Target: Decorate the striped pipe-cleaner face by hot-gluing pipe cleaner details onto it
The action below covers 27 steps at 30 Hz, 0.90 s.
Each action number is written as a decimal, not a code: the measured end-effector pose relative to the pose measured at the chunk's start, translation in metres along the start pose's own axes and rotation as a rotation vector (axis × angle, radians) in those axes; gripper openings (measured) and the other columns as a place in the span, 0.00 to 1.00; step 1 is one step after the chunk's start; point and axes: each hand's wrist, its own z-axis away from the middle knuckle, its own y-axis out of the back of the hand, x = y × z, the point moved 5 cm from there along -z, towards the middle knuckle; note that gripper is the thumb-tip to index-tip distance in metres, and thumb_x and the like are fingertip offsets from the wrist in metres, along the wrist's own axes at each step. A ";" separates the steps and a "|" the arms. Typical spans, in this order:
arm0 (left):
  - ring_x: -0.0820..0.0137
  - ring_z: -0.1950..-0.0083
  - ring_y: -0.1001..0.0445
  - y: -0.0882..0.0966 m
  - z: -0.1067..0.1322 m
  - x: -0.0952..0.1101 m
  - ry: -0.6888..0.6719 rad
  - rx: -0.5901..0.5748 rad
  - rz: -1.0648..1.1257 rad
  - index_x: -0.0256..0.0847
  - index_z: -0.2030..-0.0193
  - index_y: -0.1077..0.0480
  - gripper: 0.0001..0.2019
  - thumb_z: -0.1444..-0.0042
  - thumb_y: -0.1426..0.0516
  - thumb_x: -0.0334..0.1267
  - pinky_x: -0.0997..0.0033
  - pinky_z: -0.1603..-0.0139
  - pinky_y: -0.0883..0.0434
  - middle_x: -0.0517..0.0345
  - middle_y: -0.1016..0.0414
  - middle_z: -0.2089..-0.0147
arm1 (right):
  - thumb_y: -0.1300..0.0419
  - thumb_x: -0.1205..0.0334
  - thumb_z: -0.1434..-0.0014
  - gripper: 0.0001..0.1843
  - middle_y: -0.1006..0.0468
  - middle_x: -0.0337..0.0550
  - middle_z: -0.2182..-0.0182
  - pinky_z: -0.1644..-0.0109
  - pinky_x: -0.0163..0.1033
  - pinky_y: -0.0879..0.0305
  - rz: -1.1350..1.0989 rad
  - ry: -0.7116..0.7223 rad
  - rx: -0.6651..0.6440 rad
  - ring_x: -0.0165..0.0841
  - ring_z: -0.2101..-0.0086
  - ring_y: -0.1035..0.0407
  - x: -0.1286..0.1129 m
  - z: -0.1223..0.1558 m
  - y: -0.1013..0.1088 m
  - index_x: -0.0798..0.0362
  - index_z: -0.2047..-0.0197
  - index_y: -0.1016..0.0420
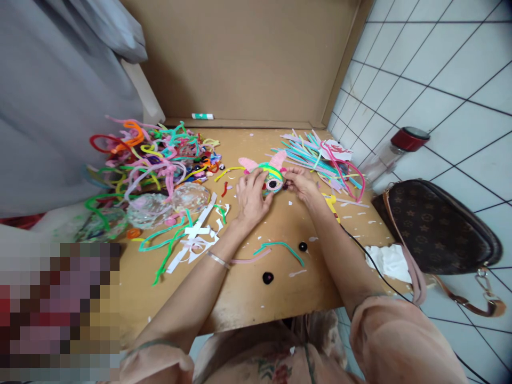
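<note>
A small pipe-cleaner figure with pink ears, green and yellow bands and a large black-centred eye is on the table between my hands. My left hand lies over its left side, fingers curled round it and covering part of its front. At its right edge, my right hand pinches with thumb and fingertips; a small dark bit shows there, too small to name. In front of the figure lie teal and pink pipe-cleaner pieces and two black round pieces, one nearer and one farther.
Tangled pipe cleaners and clear plastic containers fill the left side, near white paper scraps. Straight pipe cleaners lie back right, by a yellow glue gun with a cord. A red-lidded bottle and brown handbag stand right.
</note>
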 end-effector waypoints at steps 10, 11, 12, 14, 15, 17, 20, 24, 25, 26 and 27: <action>0.48 0.37 0.34 -0.001 0.000 -0.002 0.006 -0.008 -0.006 0.43 0.34 0.34 0.26 0.37 0.42 0.47 0.45 0.36 0.35 0.43 0.32 0.30 | 0.30 0.70 0.55 0.13 0.37 0.27 0.88 0.83 0.26 0.54 0.006 0.015 -0.011 0.19 0.85 0.46 -0.001 0.000 -0.003 0.52 0.79 0.31; 0.48 0.37 0.34 0.000 0.000 -0.002 0.005 -0.004 -0.002 0.44 0.34 0.34 0.26 0.37 0.42 0.47 0.45 0.36 0.35 0.43 0.32 0.30 | 0.29 0.70 0.56 0.13 0.36 0.27 0.88 0.83 0.27 0.54 0.007 0.020 -0.017 0.19 0.85 0.46 0.000 -0.001 -0.002 0.52 0.79 0.31; 0.48 0.37 0.34 0.000 0.000 -0.002 0.005 -0.004 0.001 0.44 0.34 0.34 0.26 0.37 0.42 0.47 0.45 0.36 0.35 0.43 0.32 0.30 | 0.29 0.69 0.56 0.13 0.36 0.28 0.88 0.83 0.27 0.54 0.007 0.026 -0.022 0.19 0.85 0.46 0.000 -0.001 -0.001 0.52 0.79 0.31; 0.48 0.37 0.34 0.000 0.000 -0.001 0.009 -0.009 0.007 0.44 0.33 0.34 0.27 0.38 0.42 0.46 0.44 0.36 0.35 0.43 0.32 0.29 | 0.28 0.68 0.58 0.12 0.34 0.29 0.87 0.82 0.27 0.53 0.002 0.037 -0.024 0.20 0.84 0.46 0.000 -0.001 0.001 0.53 0.79 0.29; 0.48 0.37 0.34 0.000 0.000 -0.001 0.013 -0.014 0.010 0.43 0.33 0.34 0.27 0.38 0.42 0.46 0.44 0.36 0.35 0.43 0.32 0.29 | 0.28 0.67 0.58 0.11 0.33 0.29 0.87 0.82 0.27 0.52 0.001 0.042 -0.023 0.20 0.84 0.45 0.001 -0.001 0.003 0.53 0.79 0.28; 0.47 0.36 0.34 0.000 -0.001 0.000 0.025 -0.025 0.012 0.43 0.34 0.34 0.27 0.39 0.42 0.45 0.43 0.35 0.35 0.42 0.32 0.29 | 0.27 0.66 0.60 0.10 0.31 0.29 0.86 0.82 0.27 0.51 0.000 0.054 -0.024 0.20 0.83 0.43 0.002 -0.001 0.005 0.53 0.78 0.26; 0.47 0.36 0.34 0.000 -0.001 0.000 0.035 -0.039 0.009 0.42 0.34 0.34 0.27 0.39 0.42 0.45 0.42 0.35 0.36 0.41 0.33 0.29 | 0.27 0.67 0.62 0.10 0.29 0.30 0.85 0.81 0.27 0.49 -0.009 0.070 -0.027 0.20 0.83 0.41 0.004 -0.001 0.007 0.55 0.75 0.24; 0.47 0.35 0.35 -0.001 -0.001 0.001 0.034 -0.046 -0.001 0.41 0.33 0.34 0.27 0.39 0.41 0.44 0.43 0.35 0.36 0.40 0.33 0.29 | 0.29 0.70 0.63 0.11 0.26 0.31 0.84 0.81 0.27 0.49 -0.007 0.064 -0.021 0.21 0.83 0.38 0.005 -0.003 0.008 0.54 0.73 0.24; 0.47 0.35 0.35 -0.001 -0.001 0.000 0.035 -0.045 -0.002 0.41 0.33 0.34 0.27 0.39 0.41 0.44 0.43 0.35 0.36 0.40 0.33 0.29 | 0.29 0.70 0.63 0.11 0.26 0.31 0.83 0.81 0.28 0.48 -0.005 0.063 -0.021 0.22 0.83 0.38 0.005 -0.003 0.008 0.54 0.73 0.24; 0.46 0.35 0.35 -0.001 -0.001 0.000 0.034 -0.043 -0.003 0.41 0.33 0.34 0.27 0.38 0.41 0.45 0.43 0.35 0.36 0.40 0.33 0.29 | 0.30 0.71 0.63 0.11 0.25 0.32 0.82 0.81 0.28 0.48 -0.004 0.062 -0.020 0.22 0.83 0.37 0.004 -0.003 0.008 0.54 0.73 0.24; 0.46 0.35 0.35 -0.001 -0.001 0.000 0.033 -0.039 -0.003 0.41 0.33 0.34 0.27 0.38 0.42 0.45 0.42 0.35 0.36 0.40 0.33 0.29 | 0.30 0.71 0.63 0.11 0.24 0.32 0.82 0.81 0.28 0.47 -0.005 0.061 -0.019 0.22 0.83 0.37 0.004 -0.003 0.008 0.54 0.73 0.24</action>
